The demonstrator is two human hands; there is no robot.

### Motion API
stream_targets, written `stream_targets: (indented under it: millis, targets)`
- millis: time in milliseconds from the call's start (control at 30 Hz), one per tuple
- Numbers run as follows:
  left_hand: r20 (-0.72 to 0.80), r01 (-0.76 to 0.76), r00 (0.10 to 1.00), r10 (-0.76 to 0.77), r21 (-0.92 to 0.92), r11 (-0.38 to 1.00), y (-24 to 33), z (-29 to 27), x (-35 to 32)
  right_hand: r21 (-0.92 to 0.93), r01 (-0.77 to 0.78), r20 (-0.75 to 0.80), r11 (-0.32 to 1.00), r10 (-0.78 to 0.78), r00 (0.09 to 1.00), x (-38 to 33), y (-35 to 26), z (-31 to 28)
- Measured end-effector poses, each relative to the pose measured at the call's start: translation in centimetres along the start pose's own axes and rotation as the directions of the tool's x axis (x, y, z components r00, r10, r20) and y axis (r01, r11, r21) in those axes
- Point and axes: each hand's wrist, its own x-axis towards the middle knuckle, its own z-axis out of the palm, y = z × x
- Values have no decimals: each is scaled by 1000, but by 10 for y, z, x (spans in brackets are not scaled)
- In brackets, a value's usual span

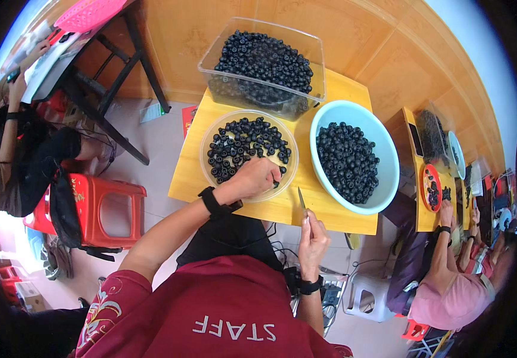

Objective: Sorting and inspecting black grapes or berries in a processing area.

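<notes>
My left hand reaches over a round clear tray, its fingers closed on a small black ring-shaped part at the tray's near right. Many like parts lie spread in the tray, some showing a hole in the middle. In my right hand is a small knife, its narrow blade pointing up and away from me, apart from the tray. Right of the tray stands a light blue basin heaped with similar black parts. Behind the tray, a clear rectangular box holds a large pile of them.
Everything rests on a small yellow wooden table against a wood-panelled wall. Left are a red plastic stool and a dark-legged table with a seated person. At right, other people work at another yellow table with a red tray.
</notes>
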Motion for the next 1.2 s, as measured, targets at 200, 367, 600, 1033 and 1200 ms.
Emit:
stream_targets:
  millis: [200, 367, 600, 1033, 1200]
  targets:
    - [-106, -221, 962, 252, 245, 944, -18, 34, 6, 11, 115, -67, 993, -114, 991, -3, 8, 3]
    - [-20, -39, 999, 43, 180, 983, -2, 22, 2, -12, 68, -39, 998, -68, 997, -4, 8, -2]
    - [33, -111, 993, 110, 20, 994, -31, 15, -6, 31, 110, -45, 993, -109, 993, 1, -6, 2]
    - [127, 131, 991, -52, -987, 88, -4, -36, -82, 136, 318, 6, 938, -321, 947, 18, -53, 10]
    - [78, 77, 997, -10, -993, -84, -6, -26, -96, 128, 513, 108, 849, -526, 843, 21, -82, 13]
